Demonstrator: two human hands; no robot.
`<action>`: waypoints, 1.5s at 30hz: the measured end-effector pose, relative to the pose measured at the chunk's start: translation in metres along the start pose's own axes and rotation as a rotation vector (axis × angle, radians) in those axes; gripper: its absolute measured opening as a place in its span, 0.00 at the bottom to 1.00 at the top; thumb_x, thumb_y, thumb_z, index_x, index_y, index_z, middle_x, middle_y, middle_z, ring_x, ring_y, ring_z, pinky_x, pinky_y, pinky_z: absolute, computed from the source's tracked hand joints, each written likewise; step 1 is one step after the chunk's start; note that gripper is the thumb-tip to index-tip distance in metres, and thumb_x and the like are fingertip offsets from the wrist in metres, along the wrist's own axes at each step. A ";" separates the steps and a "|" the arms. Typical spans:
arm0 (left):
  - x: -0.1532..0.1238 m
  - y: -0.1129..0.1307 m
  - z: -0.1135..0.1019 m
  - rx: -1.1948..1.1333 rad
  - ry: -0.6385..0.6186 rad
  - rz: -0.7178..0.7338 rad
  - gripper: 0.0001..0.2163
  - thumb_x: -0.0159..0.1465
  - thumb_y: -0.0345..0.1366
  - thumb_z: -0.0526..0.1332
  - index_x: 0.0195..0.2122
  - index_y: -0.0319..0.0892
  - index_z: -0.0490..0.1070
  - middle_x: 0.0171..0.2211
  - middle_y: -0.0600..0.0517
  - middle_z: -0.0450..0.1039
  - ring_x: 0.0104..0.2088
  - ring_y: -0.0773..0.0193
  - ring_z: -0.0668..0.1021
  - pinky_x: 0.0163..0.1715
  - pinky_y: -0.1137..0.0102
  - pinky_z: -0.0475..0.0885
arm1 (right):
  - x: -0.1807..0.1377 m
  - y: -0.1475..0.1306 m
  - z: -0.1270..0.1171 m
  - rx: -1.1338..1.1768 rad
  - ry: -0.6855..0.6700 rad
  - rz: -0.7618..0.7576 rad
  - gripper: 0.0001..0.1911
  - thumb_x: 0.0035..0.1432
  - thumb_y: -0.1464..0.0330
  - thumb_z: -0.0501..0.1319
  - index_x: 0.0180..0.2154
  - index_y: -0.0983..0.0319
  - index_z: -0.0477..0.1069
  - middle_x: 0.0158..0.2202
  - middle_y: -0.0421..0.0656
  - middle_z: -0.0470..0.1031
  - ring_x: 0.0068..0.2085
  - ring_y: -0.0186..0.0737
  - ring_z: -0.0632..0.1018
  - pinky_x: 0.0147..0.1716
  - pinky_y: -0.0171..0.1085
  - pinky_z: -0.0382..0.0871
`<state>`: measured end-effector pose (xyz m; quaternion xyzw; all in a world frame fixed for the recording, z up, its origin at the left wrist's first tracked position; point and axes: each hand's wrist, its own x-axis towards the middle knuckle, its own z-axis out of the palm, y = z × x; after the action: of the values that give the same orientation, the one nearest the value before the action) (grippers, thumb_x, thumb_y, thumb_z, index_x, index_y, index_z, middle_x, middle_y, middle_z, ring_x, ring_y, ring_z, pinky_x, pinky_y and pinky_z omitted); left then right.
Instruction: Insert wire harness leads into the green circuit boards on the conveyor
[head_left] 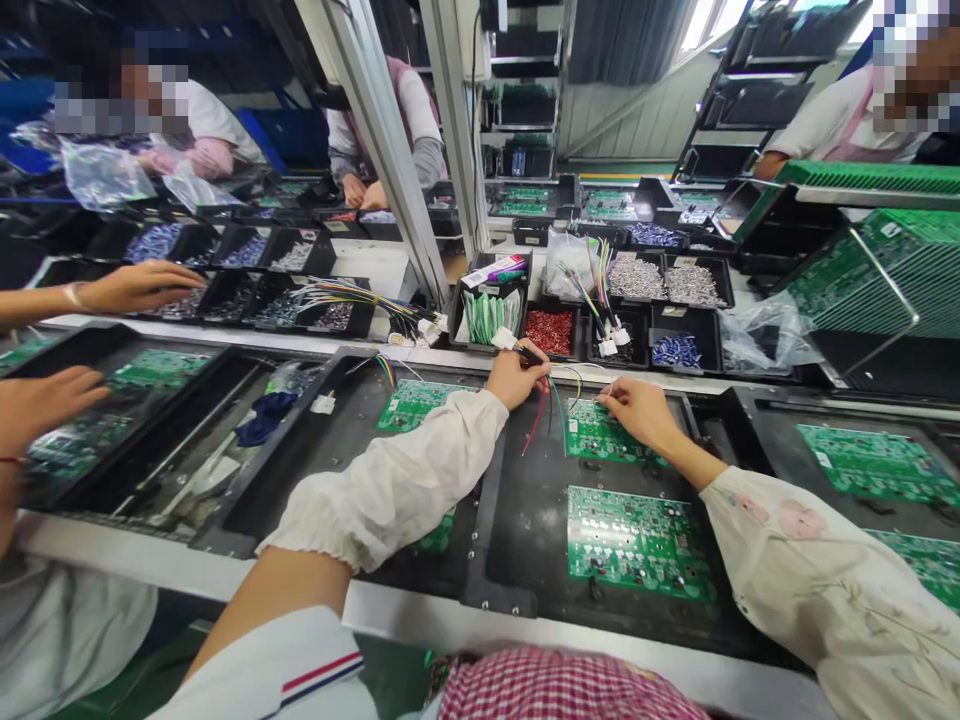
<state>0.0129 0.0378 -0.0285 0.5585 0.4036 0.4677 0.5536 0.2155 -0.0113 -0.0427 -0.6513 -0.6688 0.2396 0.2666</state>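
My left hand (pixel 516 374) is closed on a small bundle of coloured wires (pixel 549 404) with a white connector, held above the black tray (pixel 525 500). My right hand (pixel 637 408) pinches the other end of the wires against the far green circuit board (pixel 600 432). A second green board (pixel 637 540) lies nearer to me in the same tray. Another green board (pixel 412 402) sits in the tray to the left, partly hidden by my left sleeve.
Black bins behind the trays hold green parts (pixel 489 314), red parts (pixel 549 330), blue parts (pixel 675 350), silver parts (pixel 636 276) and wire harnesses (pixel 337 296). A co-worker's hands (pixel 45 400) work on boards at the left. More people stand across the line. Green board racks (pixel 862 270) stand at right.
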 end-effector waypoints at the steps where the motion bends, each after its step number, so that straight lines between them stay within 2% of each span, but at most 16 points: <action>1: 0.000 0.000 0.000 -0.003 -0.005 -0.001 0.09 0.49 0.29 0.62 0.26 0.38 0.60 0.15 0.58 0.65 0.16 0.69 0.72 0.17 0.71 0.71 | 0.000 0.000 0.000 -0.003 0.004 0.003 0.04 0.48 0.68 0.59 0.25 0.62 0.68 0.23 0.40 0.74 0.21 0.34 0.73 0.26 0.35 0.66; 7: -0.002 0.004 0.001 -0.019 -0.008 -0.008 0.10 0.49 0.29 0.62 0.26 0.38 0.59 0.16 0.58 0.65 0.16 0.69 0.72 0.18 0.72 0.71 | 0.002 0.002 0.003 -0.036 0.017 0.019 0.05 0.48 0.67 0.60 0.24 0.62 0.68 0.27 0.42 0.76 0.23 0.34 0.74 0.27 0.34 0.66; 12: -0.003 0.005 0.002 -0.019 -0.012 -0.019 0.09 0.49 0.29 0.62 0.26 0.38 0.59 0.16 0.58 0.65 0.17 0.68 0.73 0.19 0.70 0.72 | 0.002 -0.004 -0.001 -0.212 0.013 -0.048 0.04 0.47 0.68 0.60 0.23 0.62 0.70 0.27 0.43 0.76 0.27 0.37 0.74 0.29 0.35 0.64; 14: -0.003 0.004 0.001 -0.026 -0.010 -0.016 0.09 0.49 0.28 0.62 0.26 0.38 0.59 0.15 0.58 0.65 0.17 0.67 0.73 0.19 0.70 0.72 | -0.002 -0.011 -0.006 -0.270 -0.016 -0.054 0.07 0.47 0.66 0.61 0.22 0.63 0.70 0.24 0.42 0.75 0.26 0.37 0.73 0.27 0.34 0.63; 16: -0.002 0.003 0.001 -0.030 -0.009 -0.016 0.09 0.49 0.28 0.61 0.26 0.38 0.59 0.15 0.58 0.66 0.17 0.68 0.73 0.19 0.71 0.72 | -0.009 -0.021 -0.009 -0.238 -0.142 -0.060 0.13 0.47 0.60 0.60 0.19 0.63 0.69 0.18 0.41 0.72 0.22 0.36 0.72 0.23 0.34 0.61; 19: -0.002 0.002 0.001 -0.030 -0.008 -0.023 0.09 0.50 0.28 0.61 0.27 0.38 0.59 0.16 0.57 0.66 0.18 0.68 0.74 0.20 0.71 0.73 | -0.017 -0.036 -0.004 0.069 -0.440 -0.063 0.17 0.50 0.57 0.57 0.20 0.63 0.69 0.14 0.39 0.70 0.18 0.33 0.71 0.18 0.32 0.61; 20: -0.002 0.001 0.000 -0.029 -0.009 -0.028 0.09 0.50 0.28 0.61 0.27 0.37 0.60 0.16 0.57 0.67 0.18 0.68 0.74 0.20 0.71 0.73 | -0.017 -0.040 -0.001 0.176 -0.464 -0.055 0.15 0.50 0.58 0.57 0.22 0.63 0.70 0.16 0.39 0.71 0.19 0.33 0.72 0.19 0.31 0.63; 22: -0.002 0.000 0.000 -0.016 -0.025 -0.044 0.09 0.50 0.28 0.62 0.27 0.37 0.60 0.17 0.56 0.68 0.19 0.67 0.75 0.22 0.70 0.73 | -0.013 -0.042 0.007 0.260 -0.340 -0.054 0.10 0.50 0.62 0.58 0.26 0.63 0.71 0.20 0.41 0.74 0.22 0.34 0.75 0.23 0.32 0.67; 24: -0.002 -0.001 0.000 0.004 -0.063 -0.062 0.09 0.49 0.29 0.63 0.26 0.37 0.61 0.17 0.55 0.69 0.19 0.67 0.75 0.22 0.70 0.74 | -0.007 -0.040 0.013 0.195 -0.151 -0.086 0.06 0.49 0.66 0.60 0.26 0.62 0.72 0.23 0.42 0.76 0.25 0.37 0.76 0.27 0.34 0.69; 26: -0.002 -0.001 0.000 0.020 -0.091 -0.069 0.08 0.49 0.29 0.63 0.26 0.36 0.62 0.17 0.55 0.69 0.19 0.66 0.75 0.21 0.70 0.73 | 0.000 -0.035 0.016 0.119 -0.079 -0.113 0.04 0.48 0.68 0.60 0.27 0.62 0.72 0.23 0.42 0.76 0.26 0.38 0.77 0.28 0.35 0.69; 38: -0.005 0.005 0.001 0.008 -0.105 -0.086 0.09 0.48 0.29 0.64 0.25 0.35 0.62 0.17 0.54 0.69 0.19 0.66 0.75 0.21 0.69 0.73 | -0.001 -0.031 0.021 0.149 -0.099 -0.107 0.04 0.49 0.68 0.59 0.27 0.62 0.71 0.23 0.41 0.76 0.24 0.37 0.77 0.25 0.34 0.70; 45: -0.004 0.003 0.001 0.002 -0.105 -0.073 0.09 0.48 0.29 0.64 0.26 0.35 0.62 0.17 0.54 0.69 0.19 0.67 0.75 0.21 0.71 0.73 | -0.001 -0.029 0.022 0.071 -0.067 -0.134 0.05 0.50 0.68 0.59 0.26 0.62 0.71 0.22 0.42 0.76 0.24 0.38 0.77 0.26 0.34 0.69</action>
<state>0.0125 0.0332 -0.0255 0.5677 0.3944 0.4167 0.5904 0.1795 -0.0125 -0.0398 -0.5866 -0.7106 0.2666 0.2825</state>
